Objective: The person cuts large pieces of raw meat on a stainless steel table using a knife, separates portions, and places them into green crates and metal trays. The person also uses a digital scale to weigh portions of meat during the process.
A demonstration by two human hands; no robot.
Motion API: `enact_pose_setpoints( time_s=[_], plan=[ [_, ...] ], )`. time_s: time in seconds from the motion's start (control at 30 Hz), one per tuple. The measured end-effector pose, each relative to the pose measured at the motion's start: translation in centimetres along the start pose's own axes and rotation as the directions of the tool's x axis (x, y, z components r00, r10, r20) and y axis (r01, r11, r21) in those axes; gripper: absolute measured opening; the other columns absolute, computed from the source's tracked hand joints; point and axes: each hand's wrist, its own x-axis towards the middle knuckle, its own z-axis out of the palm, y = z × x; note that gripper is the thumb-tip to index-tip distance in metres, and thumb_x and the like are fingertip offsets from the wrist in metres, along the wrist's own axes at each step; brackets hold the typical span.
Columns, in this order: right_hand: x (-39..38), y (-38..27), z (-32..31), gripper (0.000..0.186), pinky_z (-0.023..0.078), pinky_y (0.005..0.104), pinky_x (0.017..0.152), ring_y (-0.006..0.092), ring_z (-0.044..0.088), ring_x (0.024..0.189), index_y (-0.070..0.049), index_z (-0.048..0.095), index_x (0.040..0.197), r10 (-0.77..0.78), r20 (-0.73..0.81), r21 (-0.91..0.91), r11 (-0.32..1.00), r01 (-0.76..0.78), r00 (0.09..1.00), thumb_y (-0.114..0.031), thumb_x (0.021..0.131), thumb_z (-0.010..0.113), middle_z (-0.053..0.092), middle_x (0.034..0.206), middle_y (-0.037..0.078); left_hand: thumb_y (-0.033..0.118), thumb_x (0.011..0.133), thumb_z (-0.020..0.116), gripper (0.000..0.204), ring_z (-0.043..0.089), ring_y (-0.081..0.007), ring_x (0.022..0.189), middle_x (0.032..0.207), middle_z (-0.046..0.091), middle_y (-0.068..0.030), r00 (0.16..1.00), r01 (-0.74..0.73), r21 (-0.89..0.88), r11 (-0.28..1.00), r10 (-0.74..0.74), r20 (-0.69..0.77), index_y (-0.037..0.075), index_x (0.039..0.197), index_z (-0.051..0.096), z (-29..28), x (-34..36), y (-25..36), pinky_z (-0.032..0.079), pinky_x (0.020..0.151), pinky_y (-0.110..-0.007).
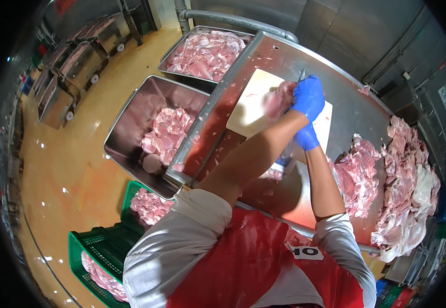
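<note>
A piece of raw meat (274, 104) lay on the white cutting board (244, 114), near its middle. At three o'clock from it, the gloved left hand (309, 96) pressed against the meat's edge, its fingers curled well in; whether they gripped the meat could not be told. Near five o'clock the gloved right hand (306, 137) sat just below the left wrist, mostly covered, so how far it was open, and what it had hold of, could not be told. At about one o'clock a thin metal strip (301, 75), perhaps a knife's blade, stuck out beyond the left hand.

The board rested on a steel table (359, 115) with scraps scattered over it. Toward four o'clock lay a smaller heap of meat (359, 179), and beyond it a larger pile (400, 179) along the table's end. At ten o'clock stood a full metal bin (164, 62); between eight and nine, a deeper tub (140, 100), partly filled with meat. Near eight o'clock, on the floor, green crates (97, 237) held more meat. Farther off, between nine and ten, stood steel carts (53, 102).
</note>
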Motion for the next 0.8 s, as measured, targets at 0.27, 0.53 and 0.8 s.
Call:
enact_pose_setpoints(
  time_s=[0.27, 0.53, 0.8],
  plan=[
    [-2.4, 3.2, 1.2, 0.034, 0.049, 0.0332, 0.091, 0.0193, 0.057, 0.108, -0.003, 0.05, 0.125, -0.104, 0.222, -0.11, 0.985, 0.131, 0.97, -0.027, 0.101, 0.051, 0.057, 0.119, 0.01, 0.012, 0.076, 0.068, 0.018, 0.068, -0.0399, 0.073, 0.071, 0.064, -0.026, 0.995, -0.099, -0.181, 0.978, 0.092, -0.047, -0.005, 0.075, 0.061, -1.7, -2.2, 1.6, 0.055, 0.065, -0.044],
    [-3.9, 3.1, 6.4, 0.029, 0.051, 0.0345, 0.083, 0.0197, 0.06, 0.098, -0.004, 0.055, 0.12, 0.106, 0.238, 0.038, 0.992, -0.119, 0.966, -0.023, 0.099, 0.054, 0.06, 0.112, 0.008, 0.006, 0.075, 0.064, 0.011, 0.067, -0.04, 0.069, 0.068, 0.064, -0.0242, 0.969, -0.231, -0.471, 0.851, 0.159, -0.189, -0.003, 0.075, 0.059, -3.8, -1.4, 4.8, 0.054, 0.061, -0.043],
    [-14.5, 0.9, 5.0, 0.032, 0.054, 0.0347, 0.08, 0.0197, 0.064, 0.092, -0.001, 0.056, 0.123, -0.088, 0.013, -0.149, 0.985, 0.089, 0.996, -0.019, 0.097, 0.057, 0.064, 0.111, 0.008, 0.007, 0.074, 0.064, 0.012, 0.047, -0.007, 0.065, 0.066, 0.054, -0.0058, 0.848, 0.107, -0.702, 0.704, 0.304, 0.434, 0.001, 0.082, 0.057, -7.4, -12.6, 5.1, 0.043, 0.056, -0.029]
  ],
)
